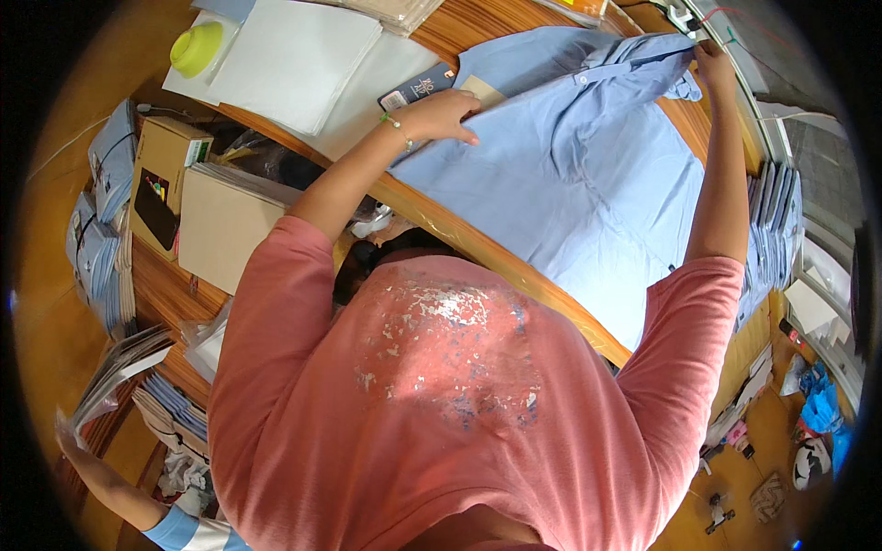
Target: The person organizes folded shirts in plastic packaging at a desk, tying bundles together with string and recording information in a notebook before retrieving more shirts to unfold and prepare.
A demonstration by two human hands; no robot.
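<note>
Pressing left hand [439,117] flat on blue shirt [570,174] to hold it | right hand [712,62] pinches sleeve at counter [478,241] far edge

Light blue shirt [570,174], yellow-green cap [196,48], white sheets [294,60].

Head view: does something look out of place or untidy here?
Mostly the floor at lower right: small items and a blue bag lie scattered. On the table, the light blue shirt is bunched under the right hand; left hand presses it flat.
</note>
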